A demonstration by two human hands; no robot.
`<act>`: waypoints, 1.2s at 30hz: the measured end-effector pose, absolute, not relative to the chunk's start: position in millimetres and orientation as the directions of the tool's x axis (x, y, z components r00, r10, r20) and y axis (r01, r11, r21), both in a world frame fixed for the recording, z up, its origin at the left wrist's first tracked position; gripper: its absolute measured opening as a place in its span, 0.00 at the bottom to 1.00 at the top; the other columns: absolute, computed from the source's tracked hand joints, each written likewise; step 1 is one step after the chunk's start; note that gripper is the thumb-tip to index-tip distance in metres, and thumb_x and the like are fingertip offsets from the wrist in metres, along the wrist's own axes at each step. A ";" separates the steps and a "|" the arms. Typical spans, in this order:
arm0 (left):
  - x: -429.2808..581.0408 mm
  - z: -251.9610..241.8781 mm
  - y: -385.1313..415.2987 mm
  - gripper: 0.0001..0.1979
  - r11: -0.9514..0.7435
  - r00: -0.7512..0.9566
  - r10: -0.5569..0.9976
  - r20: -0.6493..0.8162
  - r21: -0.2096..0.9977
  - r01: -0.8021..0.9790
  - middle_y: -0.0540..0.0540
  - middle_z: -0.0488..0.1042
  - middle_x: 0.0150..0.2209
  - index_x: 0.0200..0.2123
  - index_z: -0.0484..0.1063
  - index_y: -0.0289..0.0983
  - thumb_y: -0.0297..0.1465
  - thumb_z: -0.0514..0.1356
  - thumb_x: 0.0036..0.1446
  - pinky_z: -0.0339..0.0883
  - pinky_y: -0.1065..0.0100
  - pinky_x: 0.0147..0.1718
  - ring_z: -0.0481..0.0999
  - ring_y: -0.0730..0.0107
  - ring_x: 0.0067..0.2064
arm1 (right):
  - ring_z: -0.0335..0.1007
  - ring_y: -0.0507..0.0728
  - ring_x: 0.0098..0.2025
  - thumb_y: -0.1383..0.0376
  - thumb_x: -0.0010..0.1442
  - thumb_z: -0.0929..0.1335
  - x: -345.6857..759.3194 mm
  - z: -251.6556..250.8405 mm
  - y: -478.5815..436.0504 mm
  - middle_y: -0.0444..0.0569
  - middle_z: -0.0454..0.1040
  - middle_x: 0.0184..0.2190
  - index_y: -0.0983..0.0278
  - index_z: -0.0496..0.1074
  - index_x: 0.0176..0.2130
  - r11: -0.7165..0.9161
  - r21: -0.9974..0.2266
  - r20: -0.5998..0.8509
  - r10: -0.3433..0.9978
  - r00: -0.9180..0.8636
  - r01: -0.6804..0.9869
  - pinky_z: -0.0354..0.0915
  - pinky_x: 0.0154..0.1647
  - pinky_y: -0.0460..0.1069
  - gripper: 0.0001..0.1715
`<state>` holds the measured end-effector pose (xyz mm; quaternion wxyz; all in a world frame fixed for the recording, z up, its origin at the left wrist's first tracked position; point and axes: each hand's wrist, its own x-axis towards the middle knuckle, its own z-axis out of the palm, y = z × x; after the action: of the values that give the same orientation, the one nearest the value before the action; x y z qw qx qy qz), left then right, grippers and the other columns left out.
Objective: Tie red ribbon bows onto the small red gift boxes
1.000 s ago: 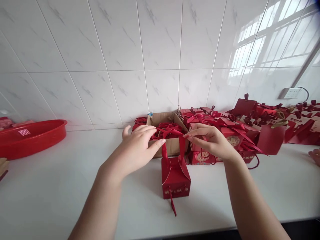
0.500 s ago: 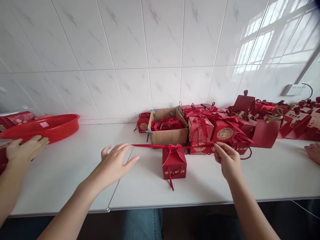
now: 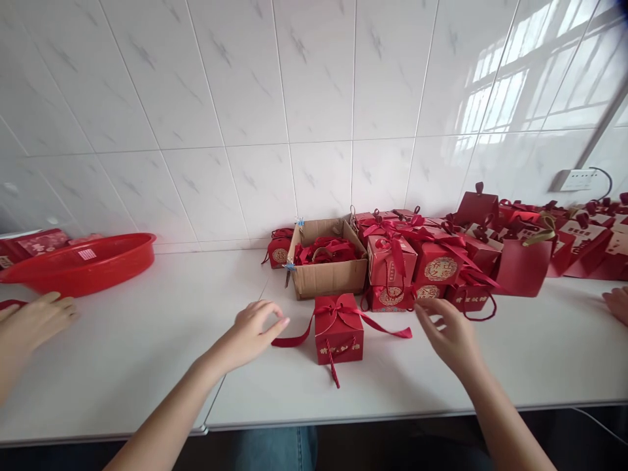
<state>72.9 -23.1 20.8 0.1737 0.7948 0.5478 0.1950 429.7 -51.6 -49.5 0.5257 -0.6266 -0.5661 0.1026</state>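
Note:
A small red gift box (image 3: pixel 339 328) stands on the white counter (image 3: pixel 147 347) in front of me, with a red ribbon (image 3: pixel 383 325) tied in a bow on top and its two ends trailing to either side. My left hand (image 3: pixel 252 330) hovers just left of the box, fingers loosely curled and holding nothing. To the right of the box is my right hand (image 3: pixel 447 333), fingers spread, near the ribbon's right end without gripping it.
A cardboard box (image 3: pixel 326 266) of red ribbons stands behind the gift box. Several finished red gift boxes (image 3: pixel 432 261) pile up to the right along the tiled wall. A red basin (image 3: pixel 83 263) is at the left. Other people's hands appear at the left edge (image 3: pixel 34 320) and right edge (image 3: pixel 617 302).
Both hands pulled the ribbon taut sideways over the box, then let it go. The ribbon ends now lie slack on the counter and both hands have drawn back.

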 end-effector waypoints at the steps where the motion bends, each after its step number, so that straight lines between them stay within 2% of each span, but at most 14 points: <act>1: 83.3 19.5 -18.4 0.18 -0.341 0.330 0.936 0.123 0.547 0.765 0.44 0.71 0.47 0.40 0.68 0.43 0.48 0.50 0.58 0.63 0.56 0.48 0.69 0.55 0.50 | 0.70 0.59 0.36 0.54 0.57 0.65 420.5 -44.0 -48.7 0.53 0.74 0.35 0.63 0.73 0.35 0.250 -0.749 0.473 0.850 0.233 0.613 0.64 0.32 0.51 0.15; 3: 102.8 13.1 -6.1 0.17 -0.375 0.363 0.919 0.157 0.637 0.674 0.44 0.70 0.49 0.43 0.67 0.42 0.46 0.54 0.56 0.61 0.56 0.52 0.68 0.57 0.52 | 0.70 0.58 0.35 0.55 0.59 0.64 401.3 -34.5 -39.3 0.52 0.74 0.35 0.63 0.73 0.37 0.357 -0.732 0.455 0.890 0.026 0.580 0.64 0.31 0.50 0.15; 5: 119.4 4.0 7.8 0.16 -0.404 0.417 0.891 0.179 0.730 0.551 0.44 0.68 0.51 0.45 0.66 0.42 0.42 0.57 0.55 0.57 0.58 0.56 0.65 0.58 0.55 | 0.70 0.57 0.35 0.55 0.59 0.65 383.9 -28.7 -25.0 0.51 0.74 0.36 0.62 0.72 0.38 0.419 -0.740 0.440 0.893 -0.092 0.525 0.64 0.32 0.49 0.14; 8: 136.1 -9.7 24.9 0.16 -0.385 0.459 0.865 0.205 0.857 0.343 0.43 0.66 0.53 0.47 0.65 0.41 0.37 0.59 0.54 0.56 0.58 0.56 0.61 0.57 0.59 | 0.68 0.55 0.30 0.55 0.62 0.62 365.8 -28.2 1.1 0.48 0.73 0.28 0.63 0.69 0.33 0.405 -0.757 0.429 0.900 -0.079 0.512 0.62 0.29 0.48 0.16; 11: 142.4 -20.8 31.1 0.17 -0.327 0.502 0.836 0.220 0.935 0.135 0.41 0.65 0.53 0.48 0.64 0.39 0.33 0.58 0.54 0.58 0.58 0.55 0.61 0.55 0.59 | 0.62 0.53 0.23 0.54 0.63 0.60 357.5 -33.9 20.9 0.44 0.66 0.20 0.63 0.65 0.29 0.391 -0.767 0.419 0.906 -0.063 0.509 0.58 0.25 0.48 0.19; 14: 141.3 -29.1 27.2 0.19 -0.254 0.561 0.803 0.203 0.967 0.013 0.42 0.61 0.56 0.49 0.61 0.40 0.33 0.59 0.54 0.61 0.58 0.51 0.64 0.55 0.56 | 0.62 0.53 0.25 0.53 0.64 0.59 355.4 -39.5 25.5 0.44 0.66 0.22 0.63 0.65 0.30 0.428 -0.767 0.444 0.892 -0.085 0.479 0.59 0.26 0.47 0.18; 16: 139.2 -32.6 22.5 0.18 -0.245 0.569 0.795 0.210 0.969 -0.014 0.42 0.56 0.60 0.47 0.61 0.41 0.34 0.60 0.54 0.62 0.60 0.49 0.65 0.55 0.55 | 0.65 0.54 0.31 0.53 0.63 0.60 356.2 -41.2 21.0 0.48 0.68 0.31 0.63 0.67 0.35 0.473 -0.760 0.482 0.870 -0.101 0.446 0.62 0.31 0.48 0.17; 18: 137.7 -33.9 18.8 0.15 -0.253 0.572 0.792 0.212 0.968 -0.009 0.43 0.53 0.61 0.44 0.61 0.41 0.34 0.61 0.54 0.63 0.60 0.49 0.65 0.55 0.54 | 0.66 0.56 0.42 0.54 0.62 0.63 358.0 -40.9 13.7 0.52 0.68 0.43 0.63 0.68 0.45 0.541 -0.747 0.519 0.838 -0.171 0.387 0.64 0.38 0.49 0.17; 21: 137.7 -33.3 17.2 0.14 -0.234 0.593 0.783 0.188 0.972 0.000 0.43 0.53 0.60 0.43 0.62 0.40 0.34 0.60 0.55 0.62 0.60 0.49 0.65 0.55 0.55 | 0.59 0.60 0.56 0.57 0.59 0.67 360.2 -38.7 3.4 0.54 0.60 0.55 0.59 0.60 0.57 0.620 -0.728 0.534 0.780 -0.326 0.291 0.62 0.52 0.53 0.28; 24: 139.6 -33.0 18.3 0.14 -0.235 0.593 0.783 0.191 0.972 -0.004 0.43 0.55 0.59 0.43 0.62 0.41 0.34 0.60 0.55 0.61 0.60 0.50 0.63 0.54 0.57 | 0.59 0.60 0.57 0.62 0.56 0.70 359.2 -37.2 -1.8 0.53 0.61 0.55 0.57 0.58 0.59 0.636 -0.720 0.514 0.757 -0.403 0.278 0.61 0.55 0.54 0.34; 30: 142.9 -35.9 18.0 0.14 -0.229 0.576 0.797 0.183 0.973 0.007 0.42 0.55 0.60 0.43 0.62 0.40 0.34 0.61 0.54 0.61 0.59 0.51 0.63 0.53 0.57 | 0.62 0.58 0.54 0.66 0.56 0.69 354.8 -34.4 -3.9 0.52 0.63 0.53 0.58 0.60 0.57 0.655 -0.696 0.525 0.744 -0.412 0.295 0.64 0.53 0.52 0.30; 33: 142.1 -36.8 17.6 0.20 -0.202 0.536 0.831 0.146 0.978 0.046 0.41 0.55 0.60 0.48 0.61 0.42 0.34 0.62 0.52 0.60 0.57 0.51 0.64 0.53 0.56 | 0.61 0.58 0.55 0.64 0.57 0.69 355.6 -34.7 -6.1 0.53 0.62 0.54 0.59 0.59 0.58 0.657 -0.679 0.517 0.745 -0.421 0.328 0.63 0.53 0.51 0.30; 36: 139.1 -37.1 17.7 0.29 -0.218 0.463 0.874 0.144 0.970 0.110 0.40 0.59 0.57 0.53 0.57 0.44 0.35 0.64 0.50 0.61 0.56 0.50 0.65 0.53 0.54 | 0.56 0.60 0.59 0.61 0.60 0.67 359.1 -38.5 -8.1 0.55 0.58 0.58 0.59 0.57 0.59 0.653 -0.658 0.556 0.758 -0.342 0.376 0.61 0.55 0.53 0.29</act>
<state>139.1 17.7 -37.1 0.5118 0.6854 0.3592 0.3732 359.1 -8.1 -38.5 0.4478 -0.3584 -0.7911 0.2128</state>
